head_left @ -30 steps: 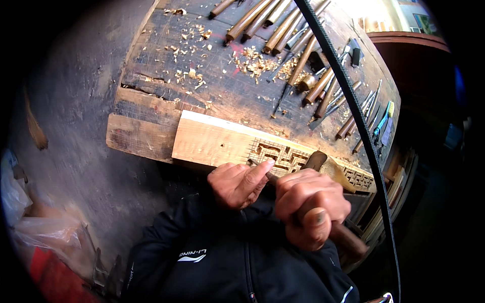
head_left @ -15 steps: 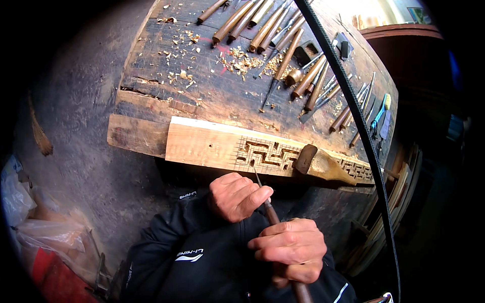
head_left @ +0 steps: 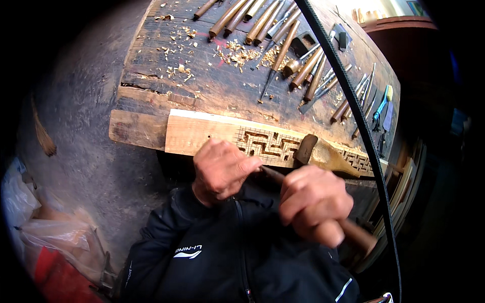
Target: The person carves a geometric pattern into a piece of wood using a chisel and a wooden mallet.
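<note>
A carving chisel with a brown wooden handle [head_left: 360, 237] slants between my two hands, its handle end low at the right. My right hand [head_left: 316, 202] is wrapped round the handle and a little blurred. Closer to the board, my left hand [head_left: 221, 169] closes on the chisel's front part, and its knuckles overlap the lower edge of the pale wooden board [head_left: 187, 134]. The chisel's tip is hidden behind the left hand. A pencilled grid with cut-out maze-like slots [head_left: 265, 145] marks the board's face.
Against the board's right half rests a tool with a dark blocky head [head_left: 306, 149] and pale wooden handle [head_left: 331, 159]. Several chisels [head_left: 280, 53], wood shavings [head_left: 237, 55] and a brush [head_left: 388, 94] lie on the worn bench [head_left: 202, 76]. A black strap [head_left: 348, 86] crosses the view.
My left hand has risen onto the board's lower edge. My right hand has moved right and up, swinging the chisel from steep to a flatter slant, and its tip has gone out of sight.
</note>
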A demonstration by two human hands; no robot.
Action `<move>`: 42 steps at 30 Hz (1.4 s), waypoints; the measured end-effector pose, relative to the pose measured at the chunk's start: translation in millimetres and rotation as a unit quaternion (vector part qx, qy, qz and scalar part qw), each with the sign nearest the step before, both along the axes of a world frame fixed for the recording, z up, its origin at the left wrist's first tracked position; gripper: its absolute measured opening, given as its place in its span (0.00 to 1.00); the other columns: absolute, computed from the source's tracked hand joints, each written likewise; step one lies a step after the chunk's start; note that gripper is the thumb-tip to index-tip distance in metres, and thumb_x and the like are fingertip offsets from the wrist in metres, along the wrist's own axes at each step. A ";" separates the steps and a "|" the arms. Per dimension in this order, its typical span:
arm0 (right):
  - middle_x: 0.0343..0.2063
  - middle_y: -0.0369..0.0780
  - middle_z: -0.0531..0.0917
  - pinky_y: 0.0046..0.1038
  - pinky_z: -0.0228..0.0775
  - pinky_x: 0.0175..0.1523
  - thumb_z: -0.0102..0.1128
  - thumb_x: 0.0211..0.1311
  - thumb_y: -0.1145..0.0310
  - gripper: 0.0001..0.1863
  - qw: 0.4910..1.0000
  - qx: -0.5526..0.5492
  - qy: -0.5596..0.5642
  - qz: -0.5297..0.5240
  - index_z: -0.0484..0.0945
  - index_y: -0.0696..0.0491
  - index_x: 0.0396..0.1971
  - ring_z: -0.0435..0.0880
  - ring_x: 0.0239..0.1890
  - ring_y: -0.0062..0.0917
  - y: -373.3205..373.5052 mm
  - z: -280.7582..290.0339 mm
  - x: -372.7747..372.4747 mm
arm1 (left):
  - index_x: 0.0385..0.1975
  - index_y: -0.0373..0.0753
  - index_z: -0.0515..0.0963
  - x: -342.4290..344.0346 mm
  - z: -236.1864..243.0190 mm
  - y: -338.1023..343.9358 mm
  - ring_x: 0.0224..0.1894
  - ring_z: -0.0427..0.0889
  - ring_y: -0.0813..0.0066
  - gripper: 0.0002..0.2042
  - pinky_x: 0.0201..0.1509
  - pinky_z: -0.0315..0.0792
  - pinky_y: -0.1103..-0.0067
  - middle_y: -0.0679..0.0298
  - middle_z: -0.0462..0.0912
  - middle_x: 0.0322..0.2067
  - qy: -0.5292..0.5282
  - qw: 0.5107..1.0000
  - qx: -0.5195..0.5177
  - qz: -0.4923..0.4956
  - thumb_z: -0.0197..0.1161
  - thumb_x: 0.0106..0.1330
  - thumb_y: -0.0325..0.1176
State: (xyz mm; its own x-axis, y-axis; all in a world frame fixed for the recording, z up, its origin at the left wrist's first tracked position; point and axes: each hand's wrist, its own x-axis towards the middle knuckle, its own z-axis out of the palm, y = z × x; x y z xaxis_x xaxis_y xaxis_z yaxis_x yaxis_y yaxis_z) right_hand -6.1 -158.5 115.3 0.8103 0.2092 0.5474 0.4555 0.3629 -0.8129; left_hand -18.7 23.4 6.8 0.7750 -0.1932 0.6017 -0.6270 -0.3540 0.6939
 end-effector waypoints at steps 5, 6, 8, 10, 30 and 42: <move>0.15 0.40 0.80 0.28 0.59 0.16 0.55 0.90 0.46 0.31 0.986 0.027 0.085 -0.137 0.68 0.50 0.24 0.71 0.12 0.20 9.5 -7.1 4.0 | 0.63 0.32 0.85 0.2 3.0 11.5 0.45 0.88 0.64 0.26 0.53 0.76 0.69 0.64 0.96 0.40 0.150 0.979 -0.135 -0.017 0.57 0.87 0.52; 0.14 0.40 0.80 0.26 0.61 0.17 0.53 0.91 0.46 0.31 0.983 0.046 0.120 -0.130 0.68 0.50 0.24 0.72 0.12 0.21 9.2 -7.7 1.4 | 0.65 0.30 0.83 0.6 5.3 13.2 0.47 0.88 0.64 0.30 0.55 0.76 0.68 0.63 0.96 0.42 0.164 0.977 -0.134 -0.029 0.53 0.88 0.55; 0.15 0.41 0.80 0.26 0.62 0.18 0.53 0.91 0.47 0.30 0.984 0.043 0.099 -0.140 0.69 0.50 0.25 0.72 0.13 0.21 13.2 -8.2 0.5 | 0.69 0.27 0.79 0.9 8.3 16.8 0.51 0.88 0.63 0.37 0.59 0.74 0.67 0.62 0.97 0.46 0.191 0.971 -0.132 -0.052 0.44 0.89 0.61; 0.15 0.42 0.80 0.26 0.62 0.18 0.52 0.91 0.47 0.30 0.986 0.049 0.093 -0.133 0.69 0.50 0.25 0.73 0.13 0.21 16.3 -11.6 1.4 | 0.71 0.27 0.77 0.5 8.0 19.3 0.52 0.88 0.63 0.41 0.62 0.73 0.67 0.62 0.97 0.48 0.201 0.972 -0.109 -0.060 0.38 0.89 0.64; 0.15 0.37 0.73 0.25 0.57 0.21 0.42 0.89 0.35 0.33 0.970 -0.151 0.145 -0.122 0.63 0.48 0.28 0.62 0.11 0.18 18.3 1.2 2.7 | 0.71 0.24 0.75 -1.2 -0.7 19.8 0.55 0.91 0.61 0.44 0.69 0.70 0.64 0.58 0.98 0.47 0.198 0.970 -0.124 -0.068 0.39 0.88 0.67; 0.16 0.38 0.81 0.28 0.72 0.22 0.59 0.89 0.50 0.28 0.986 -0.144 -0.033 -0.082 0.70 0.53 0.26 0.75 0.14 0.20 52.8 -20.3 10.0 | 0.71 0.20 0.71 -13.5 -9.1 16.9 0.56 0.93 0.59 0.48 0.59 0.88 0.69 0.45 0.84 0.57 0.297 0.919 -0.249 -0.069 0.46 0.84 0.71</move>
